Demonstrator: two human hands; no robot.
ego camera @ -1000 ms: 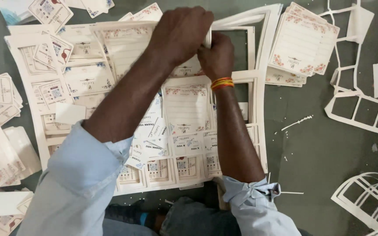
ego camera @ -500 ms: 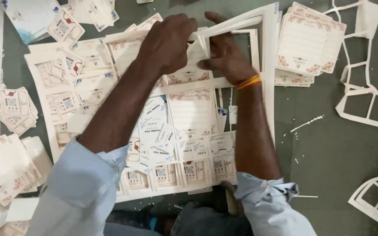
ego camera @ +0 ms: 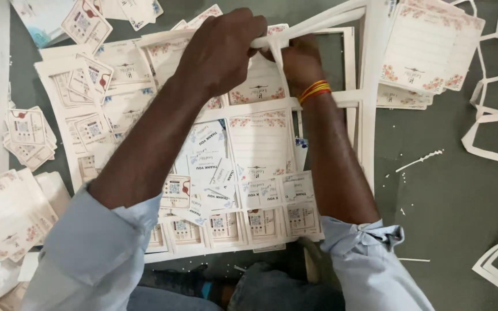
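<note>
A large die-cut printed sheet (ego camera: 260, 144) of floral note cards and small tags lies on a grey surface. My left hand (ego camera: 223, 49) grips the white paper waste frame (ego camera: 353, 86) at the sheet's top edge, fingers closed over a strip. My right hand (ego camera: 298, 60), with orange threads at the wrist, holds the same frame strip just to the right, partly hidden behind the lifted paper. The frame strip rises off the sheet toward the upper right. Loose small cards (ego camera: 214, 178) lie on the sheet between my forearms.
A stack of floral note cards (ego camera: 427, 52) sits at the upper right. Empty white waste frames (ego camera: 494, 132) lie at the right edge. Piles of small tags (ego camera: 27, 138) and cards (ego camera: 4, 213) lie at the left. My knees are at the bottom.
Both hands have pulled the white frame strip up and to the right, lifting it off the sheet. The view has shifted slightly.
</note>
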